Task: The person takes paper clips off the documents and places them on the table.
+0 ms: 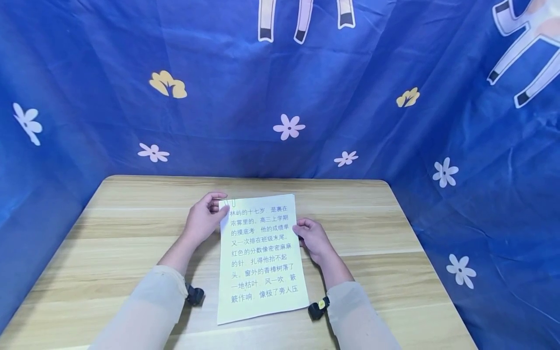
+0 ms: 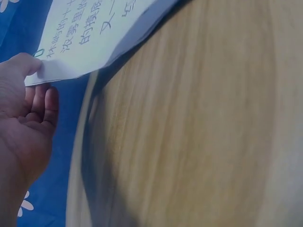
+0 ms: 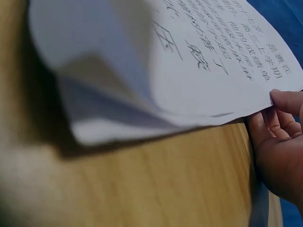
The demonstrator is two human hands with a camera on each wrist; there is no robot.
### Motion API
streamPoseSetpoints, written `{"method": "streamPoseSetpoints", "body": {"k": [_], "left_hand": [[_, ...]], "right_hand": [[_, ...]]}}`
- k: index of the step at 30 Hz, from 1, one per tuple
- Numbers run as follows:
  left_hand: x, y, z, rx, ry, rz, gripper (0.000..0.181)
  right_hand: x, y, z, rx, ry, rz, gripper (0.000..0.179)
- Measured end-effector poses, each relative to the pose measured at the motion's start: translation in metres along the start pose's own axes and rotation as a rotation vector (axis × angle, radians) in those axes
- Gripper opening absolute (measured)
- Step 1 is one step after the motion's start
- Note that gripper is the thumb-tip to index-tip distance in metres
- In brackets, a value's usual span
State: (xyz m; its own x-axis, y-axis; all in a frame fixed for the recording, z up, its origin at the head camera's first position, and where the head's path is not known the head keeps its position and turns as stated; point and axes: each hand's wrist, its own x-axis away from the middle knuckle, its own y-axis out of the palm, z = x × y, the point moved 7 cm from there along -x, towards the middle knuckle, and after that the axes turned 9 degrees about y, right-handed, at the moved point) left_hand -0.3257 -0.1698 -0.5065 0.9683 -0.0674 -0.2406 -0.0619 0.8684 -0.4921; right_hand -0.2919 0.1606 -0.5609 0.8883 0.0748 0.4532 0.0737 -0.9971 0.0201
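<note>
A stack of paper sheets (image 1: 262, 287) printed with large Chinese characters is held up at a slant above the table. My left hand (image 1: 203, 219) pinches its upper left corner, thumb in front and the other fingers behind. Right beside that thumb a paper clip (image 1: 234, 202) sits on the top edge; in the left wrist view the clip (image 2: 39, 53) looks green. The right edge of the stack is pinched by my right hand (image 1: 313, 239), thumb on the printed face. Seen from the right wrist, the sheets (image 3: 213, 94) part slightly at a bottom corner, which is blurred.
Under the papers is a light wood-grain table (image 1: 131, 233) with rounded far corners. A blue curtain (image 1: 227, 121) with flowers and animal legs printed on it hangs behind and along the sides. Each wrist wears a small black camera (image 1: 194, 295).
</note>
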Motion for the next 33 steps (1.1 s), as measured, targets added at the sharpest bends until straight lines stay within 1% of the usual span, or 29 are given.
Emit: {"method": "streamPoseSetpoints", "body": {"k": [4,10,15,20,25,33], "left_hand": [[-0.001,-0.002,0.002,-0.033,0.021,-0.002,0.039],[-0.002,-0.005,0.003,-0.044,0.048,-0.009,0.038],[-0.001,-0.006,0.004,-0.038,0.054,-0.027,0.038],[0.001,-0.009,0.005,-0.033,0.047,-0.045,0.039],[0.001,-0.015,0.002,-0.045,0.054,-0.046,0.040],[0.001,-0.029,-0.005,-0.074,0.087,-0.016,0.039]], "right_hand": [[0.000,-0.001,0.000,0.004,-0.006,0.014,0.016],[0.000,0.000,0.000,-0.012,-0.025,0.013,0.013],[0.001,0.000,0.000,-0.019,-0.029,0.007,0.013],[0.000,-0.001,0.002,-0.012,-0.017,0.001,0.010],[0.000,-0.002,0.004,0.003,-0.008,-0.004,0.013],[0.002,-0.002,0.002,0.002,-0.016,-0.007,0.013]]}}
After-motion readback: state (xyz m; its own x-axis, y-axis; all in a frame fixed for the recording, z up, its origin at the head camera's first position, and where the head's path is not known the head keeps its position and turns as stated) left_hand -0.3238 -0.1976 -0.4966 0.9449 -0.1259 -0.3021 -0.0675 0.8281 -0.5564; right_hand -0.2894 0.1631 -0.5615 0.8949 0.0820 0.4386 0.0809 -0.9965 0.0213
